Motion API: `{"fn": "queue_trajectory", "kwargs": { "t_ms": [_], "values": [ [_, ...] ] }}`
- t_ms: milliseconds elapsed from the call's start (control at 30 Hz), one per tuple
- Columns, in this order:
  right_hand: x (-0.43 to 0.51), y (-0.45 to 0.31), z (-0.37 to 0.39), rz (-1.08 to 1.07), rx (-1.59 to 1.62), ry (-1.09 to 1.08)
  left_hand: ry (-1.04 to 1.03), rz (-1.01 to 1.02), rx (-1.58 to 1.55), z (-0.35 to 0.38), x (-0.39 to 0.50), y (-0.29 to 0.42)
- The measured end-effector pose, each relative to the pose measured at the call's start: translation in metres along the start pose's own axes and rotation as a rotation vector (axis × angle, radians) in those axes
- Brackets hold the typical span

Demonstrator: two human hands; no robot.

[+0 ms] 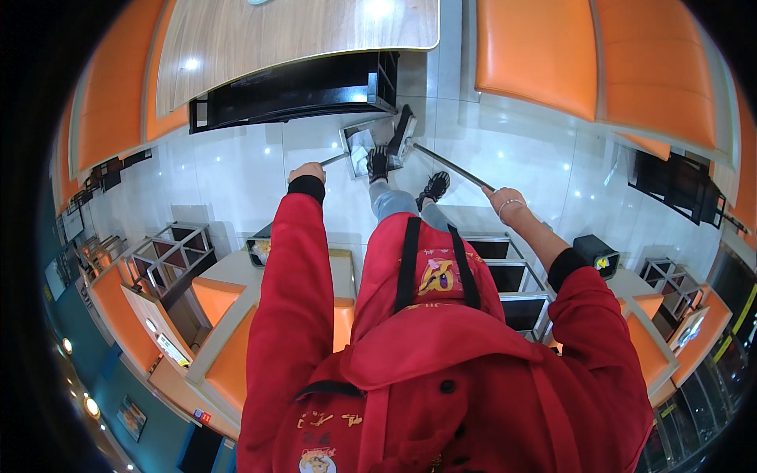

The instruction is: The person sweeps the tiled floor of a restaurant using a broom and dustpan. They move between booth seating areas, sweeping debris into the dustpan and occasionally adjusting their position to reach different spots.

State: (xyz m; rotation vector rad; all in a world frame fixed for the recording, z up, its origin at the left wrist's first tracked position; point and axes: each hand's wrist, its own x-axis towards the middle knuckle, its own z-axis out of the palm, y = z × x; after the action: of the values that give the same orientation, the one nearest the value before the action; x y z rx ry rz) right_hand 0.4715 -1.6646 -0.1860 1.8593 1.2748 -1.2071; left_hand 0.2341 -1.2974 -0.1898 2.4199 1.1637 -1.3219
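My left hand (308, 172) is closed around the handle of a long-handled dustpan (349, 168), which rests on the tiled floor with white crumpled paper (361, 145) in it. My right hand (506, 203) grips the metal handle of a floor broom (449, 164). The dark, narrow broom head (403, 127) lies at the right side of the dustpan, close to the black table base. One striped black shoe (377, 163) overlaps the pan's near edge in the picture; the other shoe (436, 187) stands to the right of it.
A wood-topped table (295, 35) stands ahead over a black metal base (295, 97). Orange padded benches (535, 56) flank it at the left and right. Behind me are more seats and two dark waste bins, one at the left (251, 243) and one at the right (591, 247).
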Motion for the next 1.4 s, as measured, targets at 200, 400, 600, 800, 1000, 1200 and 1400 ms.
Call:
{"fn": "queue_trajectory", "kwargs": {
  "t_ms": [200,400,600,800,1000,1200,1400],
  "values": [
    [0.005,-0.001,0.008,0.015,0.001,-0.001,0.002,0.012,0.020,-0.001,0.000,0.000],
    [0.010,-0.003,0.010,0.062,0.089,0.011,-0.043,0.015,0.020,-0.002,0.004,-0.002],
    [-0.002,0.003,-0.014,0.037,0.085,0.003,-0.073,0.039,0.008,0.001,0.011,-0.004],
    [-0.056,0.059,-0.029,0.174,0.200,-0.066,-0.150,0.027,0.035,0.002,0.014,-0.004],
    [-0.100,0.095,0.007,0.239,0.255,-0.064,-0.082,0.048,0.023,-0.002,0.010,-0.004],
    [-0.127,0.091,0.088,0.288,0.496,-0.137,-0.071,0.057,0.008,-0.004,0.012,-0.003],
    [-0.149,0.068,0.162,0.639,1.092,-0.261,-0.059,0.025,-0.003,0.004,0.017,-0.006]
  ]
}}
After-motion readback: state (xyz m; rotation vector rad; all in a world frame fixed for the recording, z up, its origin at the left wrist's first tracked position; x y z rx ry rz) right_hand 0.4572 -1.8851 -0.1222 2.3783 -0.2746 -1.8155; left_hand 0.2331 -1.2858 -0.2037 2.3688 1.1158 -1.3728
